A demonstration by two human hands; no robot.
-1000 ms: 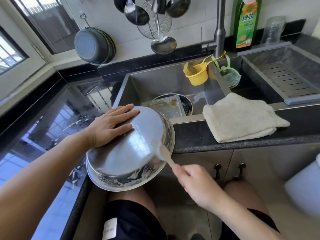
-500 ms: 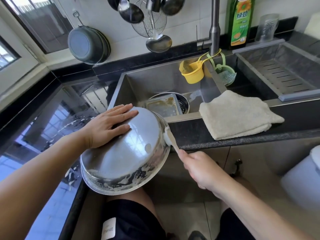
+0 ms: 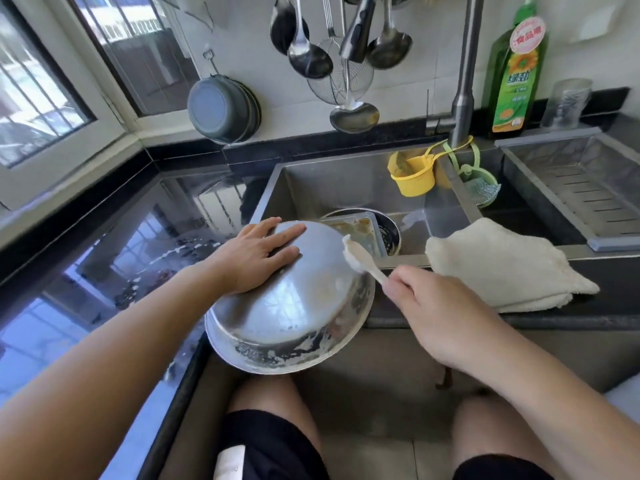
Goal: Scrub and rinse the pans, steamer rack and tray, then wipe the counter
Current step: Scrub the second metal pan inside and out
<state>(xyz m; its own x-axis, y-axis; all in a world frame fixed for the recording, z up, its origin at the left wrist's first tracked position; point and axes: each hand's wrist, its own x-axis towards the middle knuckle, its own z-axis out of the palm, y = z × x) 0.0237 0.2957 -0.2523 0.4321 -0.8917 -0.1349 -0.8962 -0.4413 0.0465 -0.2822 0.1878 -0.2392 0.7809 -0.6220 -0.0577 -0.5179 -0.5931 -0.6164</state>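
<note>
Counter (image 3: pixel 145 258) glossy black, wet, reflecting window (image 3: pixel 41 109); sink (image 3: pixel 332 188) adjoins.

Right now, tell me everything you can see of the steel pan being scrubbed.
The steel pan is round, shiny metal, upside down and tilted, overhanging the counter edge near the sink. Whitish residue streaks its lower rim. The left hand presses flat on its base; the right hand holds a brush whose head touches its upper side.
</note>
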